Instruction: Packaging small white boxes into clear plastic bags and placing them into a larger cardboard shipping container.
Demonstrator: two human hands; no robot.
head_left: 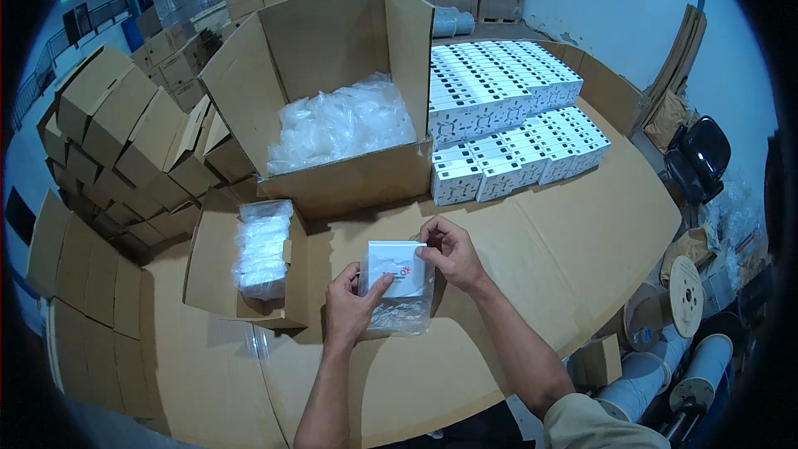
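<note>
A flat white square box (pixel 386 254) with a small red and dark print is held upright between my hands. Its lower part sits within a clear plastic bag (pixel 399 319), whose loose end hangs wrinkled below it. My left hand (pixel 356 303) is closed on the box and bag from the left, thumb across the front and fingers behind. At the top right corner, my right hand (pixel 454 254) pinches the edge; whether its fingers grip the box, the bag or both, I cannot tell. Left of my hands, an open small carton (pixel 297 283) contains a stack of plastic-wrapped pieces (pixel 264 251).
A big open carton (pixel 349 187) full of clear plastic bags (pixel 345 123) stands behind my hands. To its right, stacked white boxes (pixel 515 145) rest on the cardboard-covered table (pixel 532 262). Brown cartons (pixel 125 129) pile up at left. Cable spools (pixel 686 295) and a black chair (pixel 700 158) stand at right.
</note>
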